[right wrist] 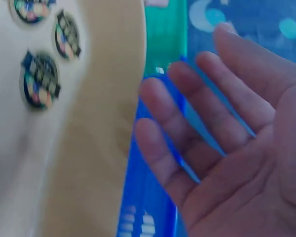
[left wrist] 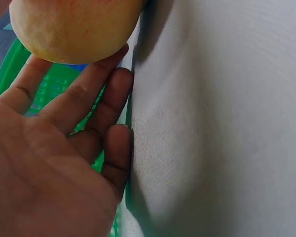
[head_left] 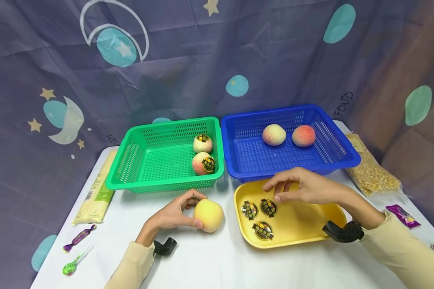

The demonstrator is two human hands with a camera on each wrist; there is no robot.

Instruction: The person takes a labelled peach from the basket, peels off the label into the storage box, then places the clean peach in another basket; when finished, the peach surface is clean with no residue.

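On the white table, a yellow peach (head_left: 209, 215) sits between the thumb and fingers of my left hand (head_left: 173, 212). The left wrist view shows red speckles on this peach (left wrist: 76, 29), with fingertips against its underside. My right hand (head_left: 307, 186) hovers over the yellow tray (head_left: 296, 228), fingers loosely bent and holding nothing. Three round black-and-gold stickers lie at the tray's left end, one sticker (head_left: 268, 208) closest to my right fingertips. The right wrist view shows the right palm (right wrist: 237, 182) bare and its fingers spread apart.
Behind my left hand stands a green basket (head_left: 130, 185) with two stickered peaches (head_left: 203, 163). A blue basket (head_left: 253, 154) beside it holds two peaches (head_left: 304, 136) with no sticker visible. Packets flank the baskets: a long pale pack (head_left: 94, 196) and a bag of kernels (head_left: 372, 172). Sweets lie near both edges.
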